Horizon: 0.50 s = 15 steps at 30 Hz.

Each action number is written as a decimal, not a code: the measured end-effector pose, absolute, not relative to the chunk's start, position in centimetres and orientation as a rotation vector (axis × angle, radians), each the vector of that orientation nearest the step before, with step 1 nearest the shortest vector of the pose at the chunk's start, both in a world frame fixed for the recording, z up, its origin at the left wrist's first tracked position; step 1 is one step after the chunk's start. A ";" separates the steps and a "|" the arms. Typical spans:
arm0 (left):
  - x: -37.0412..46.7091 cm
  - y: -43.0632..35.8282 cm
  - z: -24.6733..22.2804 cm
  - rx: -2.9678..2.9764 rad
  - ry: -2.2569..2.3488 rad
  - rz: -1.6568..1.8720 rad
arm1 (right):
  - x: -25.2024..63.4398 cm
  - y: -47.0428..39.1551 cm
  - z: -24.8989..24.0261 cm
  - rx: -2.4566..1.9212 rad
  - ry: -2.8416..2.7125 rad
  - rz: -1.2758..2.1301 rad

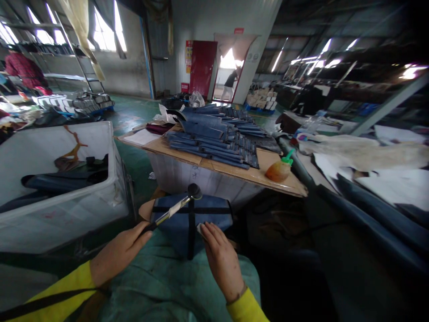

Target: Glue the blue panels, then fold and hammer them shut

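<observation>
My left hand (120,250) is closed round the dark grip of a hammer (176,208). Its metal shaft is partly wrapped in pale tape, and its round black head is raised over a blue leather-like panel (214,210). Black strips cross on this panel, which lies before my knees over a green apron (157,286). My right hand (223,257) rests on the panel's near right part, fingers extended and close together. Something small and white shows at its fingertips; I cannot tell what. What supports the panel is mostly hidden.
Ahead, a cardboard-topped table (214,166) bears stacked blue pieces (214,143) and an orange bottle (278,171) with a green nozzle. A white bin (114,165) with blue pieces stands left. Dark blue sheets (378,210) lie right. Two people are farther off.
</observation>
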State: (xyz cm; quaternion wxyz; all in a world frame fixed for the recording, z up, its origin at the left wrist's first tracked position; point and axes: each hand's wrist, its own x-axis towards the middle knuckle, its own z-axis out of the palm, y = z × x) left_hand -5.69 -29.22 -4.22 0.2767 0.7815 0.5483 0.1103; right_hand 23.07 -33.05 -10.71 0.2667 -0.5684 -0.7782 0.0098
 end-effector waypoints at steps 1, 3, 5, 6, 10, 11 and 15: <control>-5.4 -29.1 -4.1 2.104 1.472 0.257 | 23.1 -33.0 -10.7 -1.534 -2.099 0.021; -4.6 -28.9 -3.9 2.112 1.437 0.184 | 23.1 -33.0 -10.7 -1.534 -2.090 0.004; -3.4 -28.6 -3.5 2.114 1.378 0.192 | 23.0 -32.9 -10.6 -1.522 -2.078 -0.008; -2.7 -28.4 -3.2 2.116 1.348 0.220 | 23.0 -32.9 -10.6 -1.516 -2.070 -0.011; 0.3 -27.5 -2.8 2.182 1.291 0.264 | 23.0 -32.8 -10.4 -1.510 -2.058 -0.015; 0.9 -27.3 -2.9 2.207 1.282 0.218 | 23.0 -32.8 -10.4 -1.513 -2.060 -0.015; 2.3 -26.8 -3.1 2.241 1.261 0.117 | 23.0 -32.7 -10.4 -1.499 -2.063 -0.004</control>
